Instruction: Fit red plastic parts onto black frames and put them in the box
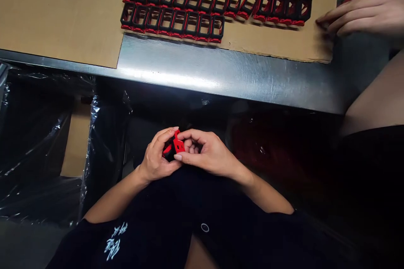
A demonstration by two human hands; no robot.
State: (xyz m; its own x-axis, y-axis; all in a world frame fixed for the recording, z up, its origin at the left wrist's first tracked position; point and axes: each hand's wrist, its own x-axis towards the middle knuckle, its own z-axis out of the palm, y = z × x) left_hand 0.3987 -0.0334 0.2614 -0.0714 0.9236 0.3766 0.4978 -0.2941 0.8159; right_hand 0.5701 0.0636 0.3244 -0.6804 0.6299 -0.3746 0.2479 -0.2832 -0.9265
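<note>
Two bare hands, left hand point(156, 155) and right hand point(206, 155), fingers closed and gripping a small red-and-black plastic block point(174, 147), well apart from the brushed steel table edge point(202, 76). Beyond, two rows of black-and-red plastic frames point(189, 10) just inside the front edge of tan corrugated cardboard point(57, 12), a co-worker's hand point(356, 12) at its right edge.

Black short-sleeved top point(164, 206) with pale script print point(112, 240) and a small ring marking point(205, 227)
</note>
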